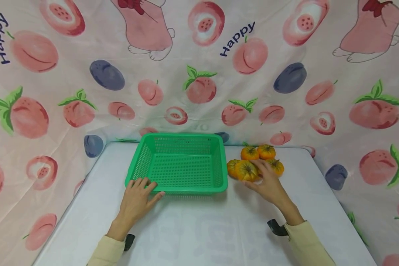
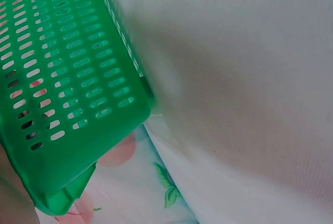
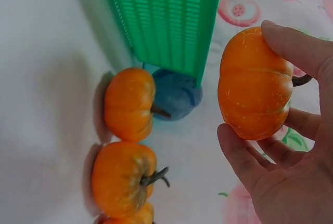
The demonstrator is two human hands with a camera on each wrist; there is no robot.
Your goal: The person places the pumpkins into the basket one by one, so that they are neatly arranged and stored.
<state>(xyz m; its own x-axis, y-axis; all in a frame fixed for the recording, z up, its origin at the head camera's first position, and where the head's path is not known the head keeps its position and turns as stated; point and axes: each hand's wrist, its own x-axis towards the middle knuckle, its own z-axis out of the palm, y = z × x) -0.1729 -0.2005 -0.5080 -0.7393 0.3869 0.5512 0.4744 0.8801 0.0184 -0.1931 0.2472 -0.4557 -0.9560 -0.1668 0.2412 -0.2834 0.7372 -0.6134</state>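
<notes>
A green plastic basket with slotted walls stands at the middle of the white table. On its near left corner rests my left hand, the fingers over the rim and the thumb spread along the front. Most of this hand lies outside the left wrist view. My right hand holds an orange pumpkin between thumb and fingers, right of the basket. Its stem points towards the palm. Several more pumpkins with dark stems sit close together behind and beside the right hand, which partly covers one of them.
The white table meets a fruit-print cloth that hangs behind and at both sides. In the right wrist view, a basket wall stands close to the nearest standing pumpkin.
</notes>
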